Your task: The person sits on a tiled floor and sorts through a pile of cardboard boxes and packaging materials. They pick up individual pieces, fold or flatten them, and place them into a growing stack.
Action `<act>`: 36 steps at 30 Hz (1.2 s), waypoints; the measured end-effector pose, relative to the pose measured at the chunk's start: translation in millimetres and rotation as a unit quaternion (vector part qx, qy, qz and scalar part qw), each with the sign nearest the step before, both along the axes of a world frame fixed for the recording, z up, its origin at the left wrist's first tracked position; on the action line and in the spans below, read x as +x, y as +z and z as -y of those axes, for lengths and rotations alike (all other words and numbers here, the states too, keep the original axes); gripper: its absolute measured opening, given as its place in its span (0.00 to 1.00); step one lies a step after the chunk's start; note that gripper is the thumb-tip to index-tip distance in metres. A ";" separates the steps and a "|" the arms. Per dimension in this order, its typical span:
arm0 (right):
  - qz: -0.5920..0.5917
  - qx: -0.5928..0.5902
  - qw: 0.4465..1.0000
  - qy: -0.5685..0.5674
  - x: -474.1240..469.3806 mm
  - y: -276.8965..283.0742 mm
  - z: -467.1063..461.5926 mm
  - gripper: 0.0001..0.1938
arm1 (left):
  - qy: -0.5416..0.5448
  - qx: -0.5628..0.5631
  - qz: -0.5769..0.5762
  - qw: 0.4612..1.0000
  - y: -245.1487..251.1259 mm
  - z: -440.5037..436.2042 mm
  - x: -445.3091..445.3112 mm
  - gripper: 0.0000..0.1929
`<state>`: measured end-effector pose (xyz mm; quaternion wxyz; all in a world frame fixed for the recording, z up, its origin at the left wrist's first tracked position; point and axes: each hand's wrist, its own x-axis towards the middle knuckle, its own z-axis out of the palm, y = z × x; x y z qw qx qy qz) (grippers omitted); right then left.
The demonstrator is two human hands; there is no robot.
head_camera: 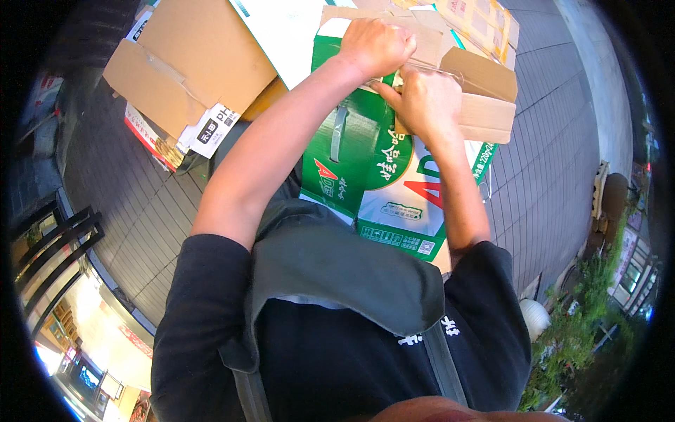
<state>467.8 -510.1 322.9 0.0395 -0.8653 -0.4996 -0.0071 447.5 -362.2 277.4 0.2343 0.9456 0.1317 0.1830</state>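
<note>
My left hand (377, 48) is clenched in a fist above a flattened green-and-white printed carton (364, 126). Just below it and to the right, my right hand (431, 100) is curled, its thumb stretched towards the left fist. Thin string (437, 69) runs between the two hands and across the carton; both seem to grip it, though the fingers hide its ends. The carton has a grey plastic carrying strap (338, 134). Brown cardboard flaps (485, 117) stick out beside my right hand.
Left of the carton lies a brown cardboard box (211, 58) with open flaps, near a white sheet (290, 37). A taped carton (477, 24) lies at the far right of the pile. Paving (543, 158) surrounds it. A grey apron (337, 253) covers my front.
</note>
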 end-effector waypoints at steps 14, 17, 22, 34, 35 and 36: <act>0.022 0.170 0.977 0.125 -52.6 20.6 52.7 0.20 | -0.004 0.029 0.007 1.000 -31.7 -15.4 4.9 0.21; 0.008 0.031 0.998 0.050 -45.7 30.3 56.4 0.16 | -0.071 0.030 0.143 0.987 -28.4 -4.5 1.1 0.19; -0.065 -0.117 0.990 0.036 -28.6 39.8 40.9 0.20 | -0.108 -0.004 -0.127 0.986 1.1 2.6 -7.3 0.17; -0.066 -0.139 0.986 0.071 -48.1 -6.0 44.5 0.26 | -0.026 0.018 0.137 0.990 -15.6 14.6 -21.2 0.12; -0.056 -0.163 0.984 0.048 -57.5 -11.9 47.5 0.28 | -0.026 0.025 0.132 0.991 -19.2 12.9 -20.3 0.11; -0.079 -0.133 0.988 0.030 -63.3 -16.9 48.7 0.26 | -0.025 0.032 0.129 0.991 -21.6 10.1 -19.6 0.12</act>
